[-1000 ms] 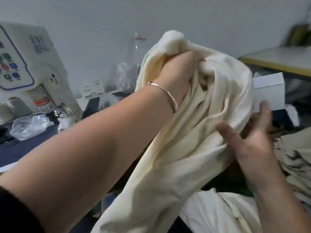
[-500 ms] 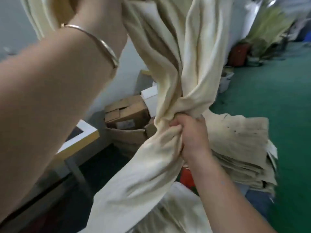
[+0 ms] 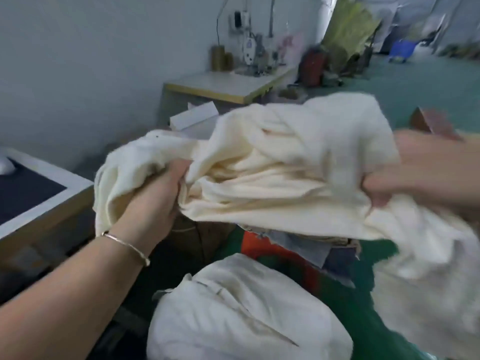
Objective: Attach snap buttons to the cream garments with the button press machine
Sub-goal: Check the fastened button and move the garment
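Cream garment (image 3: 285, 162), hanging before, now stretches between both hands.

Both hands are holding a bunched cream fabric garment (image 3: 285, 162) in the air. Left hand (image 3: 155, 201), thin metal bangle (image 3: 127, 245) on its wrist, is gripping the left end; right hand (image 3: 420, 175), motion-blurred, is gripping the right end. A cream cloth bundle (image 3: 246, 313) is lying below on the green floor (image 3: 420, 87).
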Motion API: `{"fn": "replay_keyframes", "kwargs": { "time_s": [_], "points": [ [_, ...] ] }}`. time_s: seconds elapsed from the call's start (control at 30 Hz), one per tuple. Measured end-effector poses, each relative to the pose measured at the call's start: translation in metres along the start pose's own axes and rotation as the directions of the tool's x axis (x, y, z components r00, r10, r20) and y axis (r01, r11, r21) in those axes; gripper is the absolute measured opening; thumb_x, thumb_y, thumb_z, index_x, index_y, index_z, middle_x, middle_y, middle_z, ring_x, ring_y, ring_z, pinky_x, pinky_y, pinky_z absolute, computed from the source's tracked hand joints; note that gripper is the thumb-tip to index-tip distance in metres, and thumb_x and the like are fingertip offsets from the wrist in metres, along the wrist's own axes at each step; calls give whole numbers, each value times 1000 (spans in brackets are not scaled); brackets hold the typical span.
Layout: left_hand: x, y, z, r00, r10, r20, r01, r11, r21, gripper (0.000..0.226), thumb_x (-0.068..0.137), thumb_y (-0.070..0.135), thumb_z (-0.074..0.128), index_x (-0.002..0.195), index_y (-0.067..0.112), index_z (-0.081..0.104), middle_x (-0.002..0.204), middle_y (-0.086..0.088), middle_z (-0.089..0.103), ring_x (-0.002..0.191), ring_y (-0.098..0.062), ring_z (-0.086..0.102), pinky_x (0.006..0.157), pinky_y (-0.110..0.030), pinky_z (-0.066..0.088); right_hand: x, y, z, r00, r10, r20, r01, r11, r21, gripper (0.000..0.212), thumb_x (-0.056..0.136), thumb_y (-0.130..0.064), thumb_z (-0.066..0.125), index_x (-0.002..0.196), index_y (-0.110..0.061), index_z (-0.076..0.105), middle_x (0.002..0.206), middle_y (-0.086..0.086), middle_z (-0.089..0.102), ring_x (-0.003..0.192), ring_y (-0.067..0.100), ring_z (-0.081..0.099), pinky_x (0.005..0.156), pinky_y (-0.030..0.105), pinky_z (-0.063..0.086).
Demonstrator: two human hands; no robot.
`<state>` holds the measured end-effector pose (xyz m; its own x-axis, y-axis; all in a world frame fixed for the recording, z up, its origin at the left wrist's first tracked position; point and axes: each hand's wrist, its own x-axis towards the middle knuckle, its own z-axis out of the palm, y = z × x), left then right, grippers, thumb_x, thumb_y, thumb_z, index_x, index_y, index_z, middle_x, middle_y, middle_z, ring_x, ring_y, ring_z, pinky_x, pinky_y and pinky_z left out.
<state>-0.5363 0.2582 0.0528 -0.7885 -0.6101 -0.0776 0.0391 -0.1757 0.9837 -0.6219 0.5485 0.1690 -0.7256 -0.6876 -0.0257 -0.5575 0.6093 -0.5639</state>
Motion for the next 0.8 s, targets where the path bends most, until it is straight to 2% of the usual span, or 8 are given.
{"fn": "replay_keyframes", "kwargs": {
  "time_s": [0.13,0.23,0.27,0.33,0.4,0.53,0.67,0.8],
  "points": [
    [-9,-79,-45,894,-447,17,423,833,-356,34,88,23,62,114,2,66,107,-20,75,92,-30,75,81,-42,59,16,50,94,923,122,366,-142,989,29,42,51,-29,54,86,-50,64,80,-23,69,75,-2,64,58,13,45],
    [-20,-153,-93,543,-839,28,565,341,-752,44,89,21,63,132,15,57,118,-12,66,108,-35,65,86,-49,56,26,109,181,769,284,573,-285,954,-90,19,71,-19,58,86,-28,65,80,-22,66,82,0,62,59,13,41],
    [-27,-169,-101,452,-892,-26,622,336,-707,47,91,21,64,136,12,52,125,-15,63,111,-39,64,88,-52,54,30,127,206,743,337,578,-286,941,-181,13,80,-20,54,90,-25,60,94,-13,64,94,5,61,64,16,42],
    [-42,-190,-106,489,-867,-100,784,487,-384,51,92,23,68,131,-3,48,120,-30,62,95,-44,69,67,-51,60,36,144,240,776,416,474,-253,894,-369,16,89,-19,45,103,-21,52,116,0,53,115,18,54,76,24,43],
    [-46,-204,-97,503,-853,-137,810,521,-270,42,91,22,69,121,-2,52,113,-29,62,86,-40,68,54,-44,60,45,143,263,882,351,316,-258,919,-299,44,89,-30,49,133,-28,41,133,-2,47,123,18,48,91,30,46],
    [-48,-212,-69,672,-723,-161,739,671,69,33,90,16,71,122,20,61,87,-12,67,69,-23,64,61,-31,55,68,116,298,947,171,270,-109,967,-232,84,82,-68,52,149,-46,7,150,-6,27,136,21,35,98,36,42],
    [-50,-213,-56,721,-693,-15,672,694,260,49,90,10,70,129,34,52,61,1,64,51,-10,59,62,-26,53,80,113,323,936,158,315,-35,932,-362,55,94,-48,49,145,-37,30,139,-1,48,122,23,51,89,31,46],
    [-43,-202,-71,718,-695,-15,660,674,332,31,91,13,66,120,24,64,80,-2,71,64,-14,63,70,-29,54,81,113,322,952,117,285,-72,984,-162,27,93,-38,52,120,-37,55,110,-13,65,101,14,60,69,22,40]
  ]
}}
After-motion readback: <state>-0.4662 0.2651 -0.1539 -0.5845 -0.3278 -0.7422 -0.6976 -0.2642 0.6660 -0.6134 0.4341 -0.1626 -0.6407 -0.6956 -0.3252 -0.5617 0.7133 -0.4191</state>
